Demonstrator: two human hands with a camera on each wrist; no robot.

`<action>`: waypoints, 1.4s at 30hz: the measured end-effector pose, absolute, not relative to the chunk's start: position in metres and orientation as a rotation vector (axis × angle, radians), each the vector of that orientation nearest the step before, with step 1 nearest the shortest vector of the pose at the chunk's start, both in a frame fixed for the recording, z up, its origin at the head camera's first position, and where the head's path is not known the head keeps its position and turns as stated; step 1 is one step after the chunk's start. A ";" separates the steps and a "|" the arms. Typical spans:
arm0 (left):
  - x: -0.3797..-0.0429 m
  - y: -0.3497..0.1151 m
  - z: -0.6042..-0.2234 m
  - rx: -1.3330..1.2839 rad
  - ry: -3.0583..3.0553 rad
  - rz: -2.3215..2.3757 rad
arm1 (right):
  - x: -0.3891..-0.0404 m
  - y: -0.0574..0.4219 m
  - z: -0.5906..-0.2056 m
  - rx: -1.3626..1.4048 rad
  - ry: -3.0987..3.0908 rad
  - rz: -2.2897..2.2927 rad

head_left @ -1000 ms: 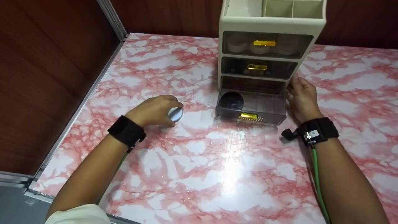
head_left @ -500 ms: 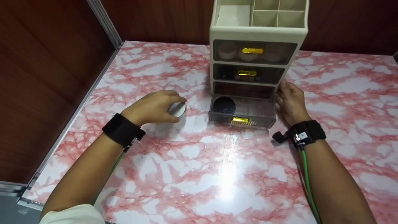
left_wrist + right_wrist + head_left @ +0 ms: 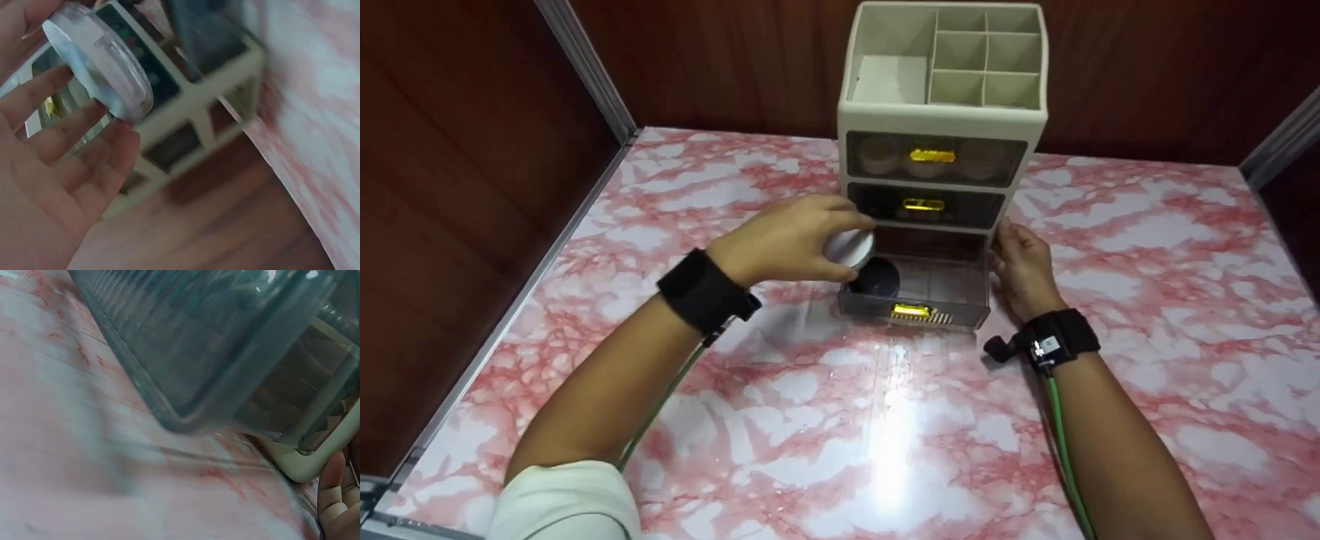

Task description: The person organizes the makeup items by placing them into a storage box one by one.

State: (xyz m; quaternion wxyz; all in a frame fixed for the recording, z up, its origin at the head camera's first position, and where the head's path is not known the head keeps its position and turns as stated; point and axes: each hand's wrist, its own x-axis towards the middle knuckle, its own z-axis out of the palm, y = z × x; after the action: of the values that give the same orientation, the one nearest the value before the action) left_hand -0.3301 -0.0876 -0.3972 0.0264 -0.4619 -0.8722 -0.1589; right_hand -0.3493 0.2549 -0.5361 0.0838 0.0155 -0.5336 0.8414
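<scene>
My left hand [image 3: 795,240] pinches the edge of a round flat case [image 3: 851,247] with a pale face, tilted over the left part of the pulled-out bottom drawer [image 3: 937,281]. Clear sides show on the case [image 3: 101,62] in the left wrist view. Inside that see-through drawer lies a dark round disc [image 3: 878,278], partly overlapped by the hand. My right hand [image 3: 1026,266] rests against the lower right side of the cream drawer organizer [image 3: 941,116], fingers loosely bent. In the right wrist view, its fingertips are at the organizer's rounded lower corner.
Two upper drawers, the top one [image 3: 982,161] and the middle one [image 3: 967,214], are closed and have gold handles. Open compartments [image 3: 990,52] top the organizer. Dark wood panels [image 3: 735,67] border the pink-and-white marbled table [image 3: 780,405] at the back and sides.
My left hand has carried the round case rightward from over the table to above the open bottom drawer. The head view has shifted; my right hand stays at the organizer's side.
</scene>
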 end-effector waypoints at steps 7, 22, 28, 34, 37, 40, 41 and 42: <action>-0.340 -0.029 -0.393 -1.527 -2.633 -0.368 | -0.351 0.254 -0.535 0.033 -1.620 2.499; -0.353 0.051 -0.441 -1.528 -2.798 -0.222 | -0.349 0.258 -0.535 -0.058 -1.668 2.500; -0.358 0.061 -0.447 -1.540 -2.821 -0.195 | -0.349 0.257 -0.534 -0.012 -1.630 2.515; -0.357 0.066 -0.454 -1.558 -2.809 -0.184 | -0.350 0.255 -0.537 0.000 -1.660 2.451; -0.356 0.067 -0.457 -1.554 -2.831 -0.163 | -0.349 0.256 -0.536 -0.001 -1.676 2.457; -0.357 0.068 -0.459 -1.555 -2.855 -0.166 | -0.349 0.256 -0.535 -0.008 -1.685 2.452; -0.357 0.068 -0.459 -1.558 -2.860 -0.171 | -0.349 0.256 -0.535 -0.014 -1.680 2.460; -0.358 0.069 -0.459 -1.565 -2.863 -0.173 | -0.349 0.257 -0.535 -0.023 -1.679 2.462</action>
State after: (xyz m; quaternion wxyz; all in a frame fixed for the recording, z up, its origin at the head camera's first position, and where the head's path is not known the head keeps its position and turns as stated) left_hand -0.3580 0.0691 -0.4595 -0.0630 -0.4779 -0.8746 -0.0528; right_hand -0.3494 0.2567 -0.5346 0.0807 -0.0078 -0.5614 0.8235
